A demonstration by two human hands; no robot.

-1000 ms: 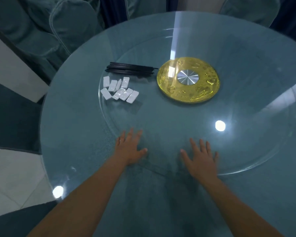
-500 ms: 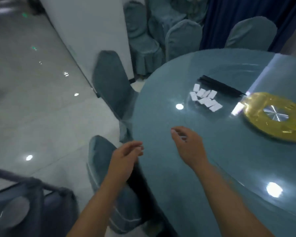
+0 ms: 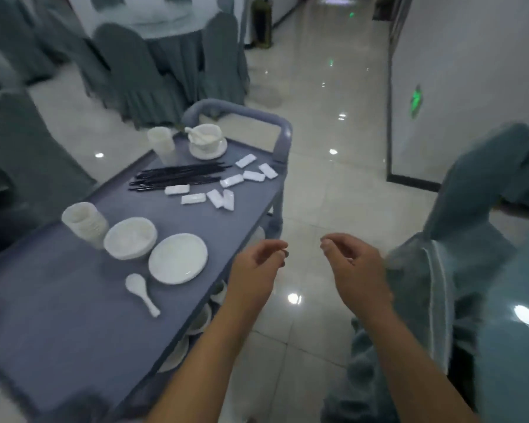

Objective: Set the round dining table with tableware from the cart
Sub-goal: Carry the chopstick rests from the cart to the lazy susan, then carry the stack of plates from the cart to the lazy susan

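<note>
A grey-blue cart [image 3: 74,300] stands at the left. On its top lie a white plate [image 3: 177,258], a stack of white bowls [image 3: 130,238], a stack of cups [image 3: 84,224], a white spoon [image 3: 141,293], black chopsticks [image 3: 174,177], several white chopstick rests [image 3: 223,187], a tall cup stack [image 3: 161,145] and a bowl with a spoon on a saucer [image 3: 206,141]. My left hand [image 3: 255,270] hangs beside the cart's right edge, fingers loosely curled, holding nothing. My right hand [image 3: 353,267] is over the floor, also loosely curled and empty. The round glass table [image 3: 513,331] shows at the right edge.
A chair in a teal cover [image 3: 425,300] stands between my right arm and the table. More covered chairs and another draped table [image 3: 165,35] are at the back left. Shiny tiled floor [image 3: 318,184] runs ahead, with a white wall [image 3: 471,71] at the right. More white dishes sit on the cart's lower shelf [image 3: 196,328].
The view has swung left from the glass table to the cart. Both hands have lifted off the table top and now hang in the air with loosely curled fingers.
</note>
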